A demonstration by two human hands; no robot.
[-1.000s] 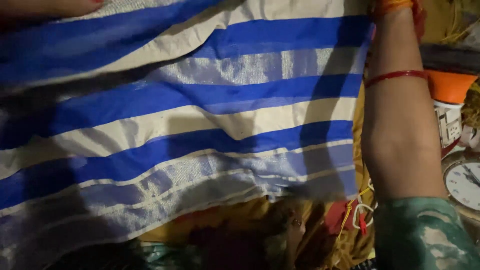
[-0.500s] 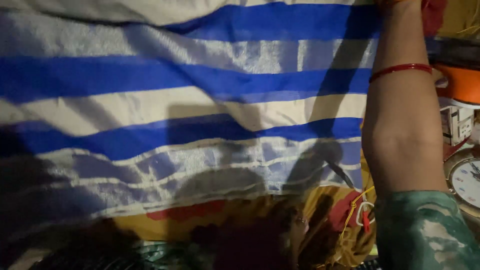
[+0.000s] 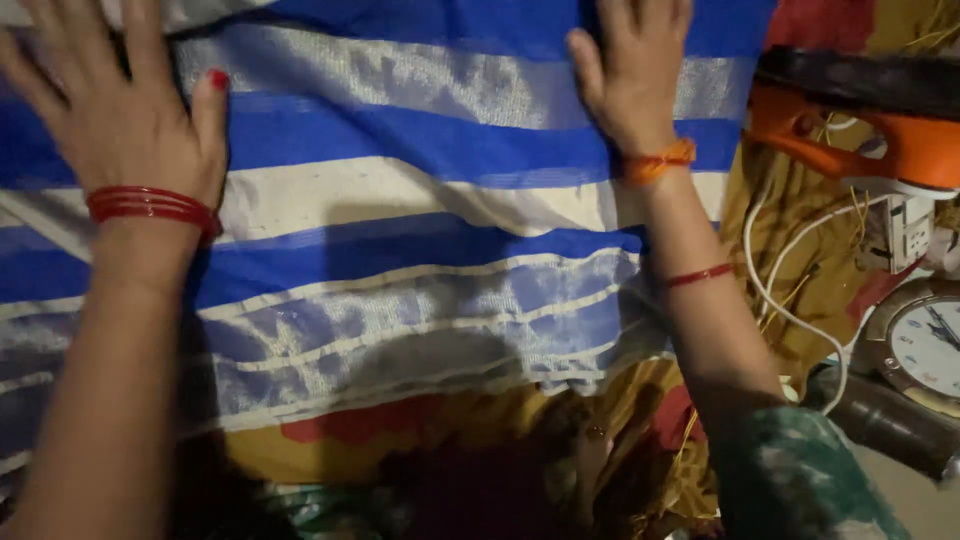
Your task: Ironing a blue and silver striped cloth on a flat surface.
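We press our left hand [image 3: 115, 115] flat, fingers spread, at upper left on the blue-and-white striped cloth [image 3: 400, 230] filling the frame; our right hand [image 3: 632, 75] lies open at upper centre; an orange iron [image 3: 860, 130] sits upper right.

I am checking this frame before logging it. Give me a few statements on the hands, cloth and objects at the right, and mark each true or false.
1. Both hands lie flat on the cloth. True: left hand, right hand.
2. The cloth is plain green. False: it is striped blue, white and silver.
3. An iron sits right of the right hand. True.
4. The right hand grips the iron. False: it rests on the cloth.
5. A clock lies at the right edge. True.
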